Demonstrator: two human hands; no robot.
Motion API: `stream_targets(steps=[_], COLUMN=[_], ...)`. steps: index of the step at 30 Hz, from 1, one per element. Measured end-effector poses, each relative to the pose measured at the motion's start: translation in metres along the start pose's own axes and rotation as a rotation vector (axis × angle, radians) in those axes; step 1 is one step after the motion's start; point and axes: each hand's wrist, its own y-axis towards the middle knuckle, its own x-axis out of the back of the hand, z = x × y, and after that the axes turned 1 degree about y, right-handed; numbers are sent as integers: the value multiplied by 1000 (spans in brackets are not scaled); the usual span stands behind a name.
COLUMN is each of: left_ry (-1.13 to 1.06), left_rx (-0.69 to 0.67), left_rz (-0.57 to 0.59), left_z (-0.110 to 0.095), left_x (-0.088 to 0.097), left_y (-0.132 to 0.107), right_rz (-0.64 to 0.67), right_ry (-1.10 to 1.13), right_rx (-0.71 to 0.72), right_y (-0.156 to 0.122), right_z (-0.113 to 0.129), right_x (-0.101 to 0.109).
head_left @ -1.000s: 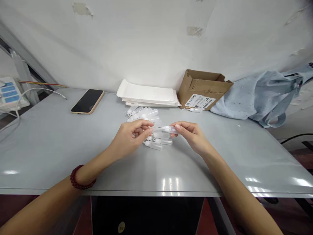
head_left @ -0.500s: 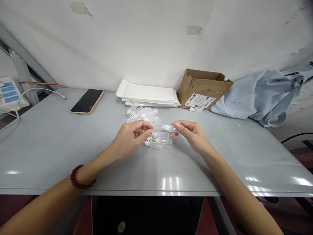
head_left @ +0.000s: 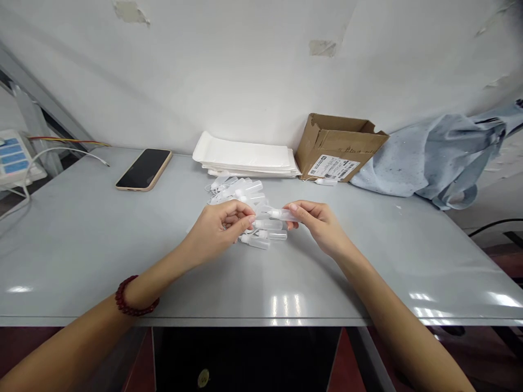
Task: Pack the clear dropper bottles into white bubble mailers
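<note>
Between thumb and fingers, my right hand (head_left: 316,220) grips a small translucent needle-tip bottle (head_left: 281,214), its white cap end and thin tip pointing left. Facing it, my left hand (head_left: 224,226) has its thumb and fingertips pinched together just left of the tip. What those fingertips hold, if anything, is too small to make out. Under and behind both hands lies a pile of similar bottles (head_left: 249,188) with white caps. Several more bottles (head_left: 256,242) lie in front of the fingers, and my left hand covers part of the pile.
A phone (head_left: 144,170) lies at the left of the grey table (head_left: 122,250). White padded envelopes (head_left: 247,155) are stacked by the wall. Right of them stand an open cardboard box (head_left: 341,147), with one bottle (head_left: 327,182) before it, and a light-blue bag (head_left: 425,158).
Both hands keep nearly the same position, with the bottle still in my right hand. The whole view has shifted very slightly.
</note>
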Motion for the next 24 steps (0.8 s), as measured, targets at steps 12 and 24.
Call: stream_targets(steps=[12, 24], left_ry=[14, 26], left_rx=[17, 8], left_rz=[32, 48], left_z=[3, 1], left_x=[-3, -3], left_y=[0, -2], right_rz=[56, 63], right_ry=[-9, -32], right_rx=[-23, -33], right_y=[1, 0], right_z=[1, 3], right_x=[-1, -1])
